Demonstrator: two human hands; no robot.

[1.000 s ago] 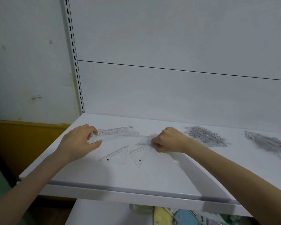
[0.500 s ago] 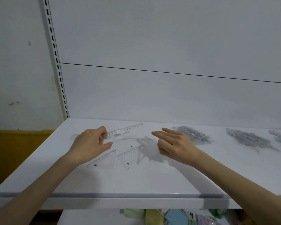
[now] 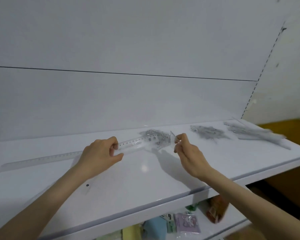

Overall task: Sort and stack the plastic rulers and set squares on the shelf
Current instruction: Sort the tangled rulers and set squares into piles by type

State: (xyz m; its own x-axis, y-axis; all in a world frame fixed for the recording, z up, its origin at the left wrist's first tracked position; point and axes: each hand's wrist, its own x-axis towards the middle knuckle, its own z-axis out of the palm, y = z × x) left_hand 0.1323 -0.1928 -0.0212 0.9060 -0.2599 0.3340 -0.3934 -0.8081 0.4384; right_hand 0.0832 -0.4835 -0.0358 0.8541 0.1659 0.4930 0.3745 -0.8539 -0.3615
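My left hand (image 3: pixel 102 154) grips a clear plastic ruler (image 3: pixel 133 142) over the white shelf (image 3: pixel 145 181); the ruler's printed scale points right toward a pile of clear set squares (image 3: pixel 156 136). A small clear set square (image 3: pixel 172 139) stands upright, pinched by my right hand (image 3: pixel 187 149) beside that pile. A long clear ruler (image 3: pixel 40 159) lies flat on the shelf to the left, partly behind my left hand. Another clear piece with a black dot (image 3: pixel 87 185) lies under my left forearm.
Two more piles of clear rulers lie at the back right of the shelf: one pile (image 3: pixel 209 132) and a longer pile (image 3: pixel 256 134). Coloured packets (image 3: pixel 185 222) sit on the lower shelf. A perforated upright (image 3: pixel 265 66) runs up at the right.
The view has swung right. My left hand has lifted a ruler off the shelf. My right hand, open half a second ago, now pinches a small set square.
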